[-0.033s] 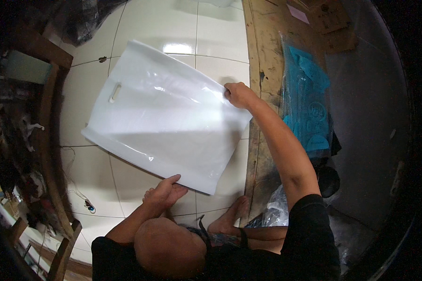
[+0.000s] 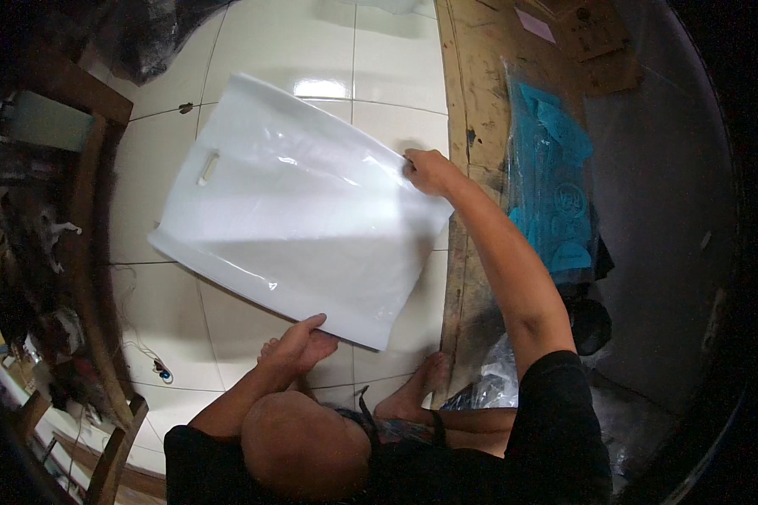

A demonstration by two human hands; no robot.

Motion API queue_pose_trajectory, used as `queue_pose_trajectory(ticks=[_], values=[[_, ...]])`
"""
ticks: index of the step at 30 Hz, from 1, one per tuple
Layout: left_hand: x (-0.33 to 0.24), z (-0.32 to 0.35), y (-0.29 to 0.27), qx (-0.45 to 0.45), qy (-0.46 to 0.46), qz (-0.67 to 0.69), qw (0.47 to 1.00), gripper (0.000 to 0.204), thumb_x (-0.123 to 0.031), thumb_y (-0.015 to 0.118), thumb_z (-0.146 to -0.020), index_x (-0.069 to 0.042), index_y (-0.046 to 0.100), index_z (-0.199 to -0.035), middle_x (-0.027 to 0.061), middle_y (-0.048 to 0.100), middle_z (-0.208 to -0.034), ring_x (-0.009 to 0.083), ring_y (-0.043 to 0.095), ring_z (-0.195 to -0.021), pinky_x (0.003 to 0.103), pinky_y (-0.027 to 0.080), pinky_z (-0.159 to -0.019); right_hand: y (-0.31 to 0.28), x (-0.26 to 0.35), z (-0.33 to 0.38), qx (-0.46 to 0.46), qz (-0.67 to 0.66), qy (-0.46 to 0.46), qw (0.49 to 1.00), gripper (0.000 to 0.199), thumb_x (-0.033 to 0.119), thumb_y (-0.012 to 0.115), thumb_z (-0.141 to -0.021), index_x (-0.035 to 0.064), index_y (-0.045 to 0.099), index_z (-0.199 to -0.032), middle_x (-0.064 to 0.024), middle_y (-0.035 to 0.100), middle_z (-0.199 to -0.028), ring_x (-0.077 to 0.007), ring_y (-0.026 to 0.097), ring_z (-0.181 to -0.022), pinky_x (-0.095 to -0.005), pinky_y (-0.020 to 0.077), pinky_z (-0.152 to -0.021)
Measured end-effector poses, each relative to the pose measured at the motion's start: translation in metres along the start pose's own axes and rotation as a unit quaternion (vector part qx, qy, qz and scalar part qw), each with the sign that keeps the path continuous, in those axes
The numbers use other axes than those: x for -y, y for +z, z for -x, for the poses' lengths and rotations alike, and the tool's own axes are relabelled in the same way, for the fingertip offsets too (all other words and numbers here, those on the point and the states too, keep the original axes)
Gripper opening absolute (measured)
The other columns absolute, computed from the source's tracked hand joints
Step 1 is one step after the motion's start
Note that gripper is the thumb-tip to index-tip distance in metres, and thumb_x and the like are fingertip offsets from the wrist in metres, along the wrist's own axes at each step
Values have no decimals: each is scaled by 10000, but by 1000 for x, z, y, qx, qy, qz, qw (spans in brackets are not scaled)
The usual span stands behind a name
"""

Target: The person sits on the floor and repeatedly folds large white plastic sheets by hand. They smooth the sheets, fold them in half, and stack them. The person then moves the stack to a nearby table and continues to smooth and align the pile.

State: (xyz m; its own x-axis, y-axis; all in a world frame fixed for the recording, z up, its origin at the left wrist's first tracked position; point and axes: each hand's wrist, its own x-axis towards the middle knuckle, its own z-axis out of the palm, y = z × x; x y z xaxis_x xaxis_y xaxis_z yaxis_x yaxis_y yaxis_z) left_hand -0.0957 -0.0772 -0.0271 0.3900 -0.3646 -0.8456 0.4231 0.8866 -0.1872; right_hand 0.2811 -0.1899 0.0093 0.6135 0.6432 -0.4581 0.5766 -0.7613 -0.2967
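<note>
A large white plastic bag point(image 2: 286, 210) is spread out over the floor, its slot-shaped handle hole point(image 2: 208, 168) toward the left end. Glossy creases run across its surface. My right hand point(image 2: 434, 172) is closed on the bag's far edge, near its right corner. At the near edge, my left hand point(image 2: 303, 343) pinches the bag, thumb on top and the other fingers partly hidden below. Both hands hold the same bag, on opposite sides.
Brown cardboard point(image 2: 472, 109) lies along the right side of the tiled floor point(image 2: 269, 42). On it rests a clear packet with turquoise contents point(image 2: 556, 168). A wooden frame point(image 2: 97, 210) stands at left. My bare foot point(image 2: 413, 389) is near the bag's lower right corner.
</note>
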Motion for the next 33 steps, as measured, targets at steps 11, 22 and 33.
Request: queue_pose_trajectory(ticks=[11,22,33], values=[[-302,57,25,-405,583,-645,282,564,-330,673,-788,82,542,-1151,267,561,-1136,393,548,-1066,447,440,-947,164,-26,177,-187,-357,332,853,409,295,611,-831,-61,606,-1030,-218,650,-937,-319,622,-891,-399,471,-804],[-319,25,66,-428,367,-762,318,483,-298,676,-791,67,565,-1087,287,549,-1135,411,565,-1057,450,465,-929,157,42,174,-124,-291,357,879,451,322,574,-809,-87,582,-999,-291,626,-978,-417,606,-952,-459,463,-854],[-332,15,50,-426,389,-778,250,378,-244,686,-813,43,593,-1040,246,588,-1074,374,602,-998,438,499,-876,141,60,173,-98,-262,372,885,464,294,591,-800,-102,567,-1038,-295,630,-981,-422,608,-977,-444,466,-893]])
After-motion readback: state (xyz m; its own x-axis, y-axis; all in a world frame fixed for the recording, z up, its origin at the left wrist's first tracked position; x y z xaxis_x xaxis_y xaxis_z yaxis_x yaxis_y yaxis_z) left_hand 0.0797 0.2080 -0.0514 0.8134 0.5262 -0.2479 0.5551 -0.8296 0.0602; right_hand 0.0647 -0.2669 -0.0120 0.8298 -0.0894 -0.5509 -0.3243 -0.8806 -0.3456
